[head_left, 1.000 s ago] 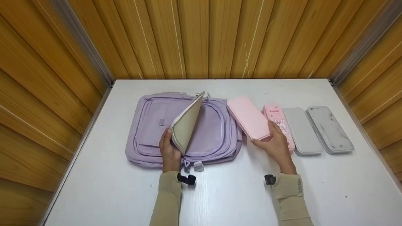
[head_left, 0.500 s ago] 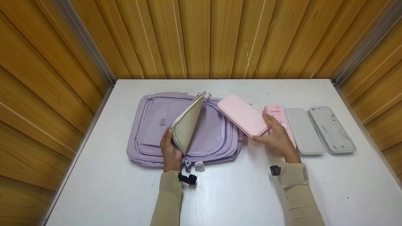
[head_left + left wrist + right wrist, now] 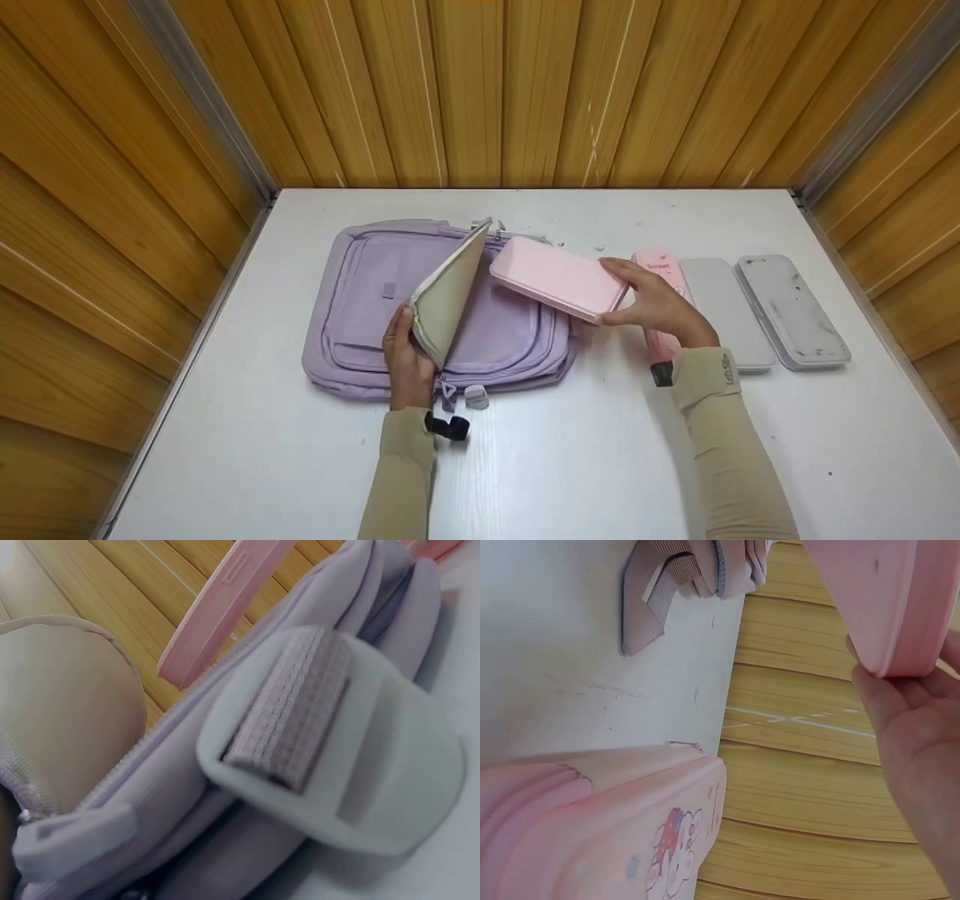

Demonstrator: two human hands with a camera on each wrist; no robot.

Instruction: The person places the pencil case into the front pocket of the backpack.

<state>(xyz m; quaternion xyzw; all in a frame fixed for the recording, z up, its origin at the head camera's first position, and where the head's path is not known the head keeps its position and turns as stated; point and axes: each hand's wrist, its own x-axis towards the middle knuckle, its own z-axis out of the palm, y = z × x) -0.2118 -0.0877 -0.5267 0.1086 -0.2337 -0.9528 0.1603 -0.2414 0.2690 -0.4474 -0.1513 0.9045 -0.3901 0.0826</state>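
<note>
A lilac backpack (image 3: 360, 300) lies flat on the white table, its front pocket unzipped. With thumb and fingers, my left hand (image 3: 409, 364) holds up the pocket's flap, whose beige lining (image 3: 450, 300) faces right. My right hand (image 3: 656, 304) grips a plain pink pencil case (image 3: 559, 274) by its right end. That case is raised above the right part of the backpack, its far end close to the pocket opening. In the right wrist view, thumb and fingers hold the end of the pink case (image 3: 877, 600). The left wrist view shows a grey strap buckle (image 3: 397, 757) up close.
Right of the backpack lies a pink pencil case with a rabbit print (image 3: 660, 262), partly behind the right hand. Beside it are a light grey case (image 3: 724, 307) and a scuffed grey case (image 3: 791, 311). Wood-panelled walls (image 3: 525, 90) surround the table (image 3: 562, 465).
My right hand has carried the plain pink case leftward from beside the rabbit case to over the backpack, turning it flatter. The left hand keeps holding the flap in place.
</note>
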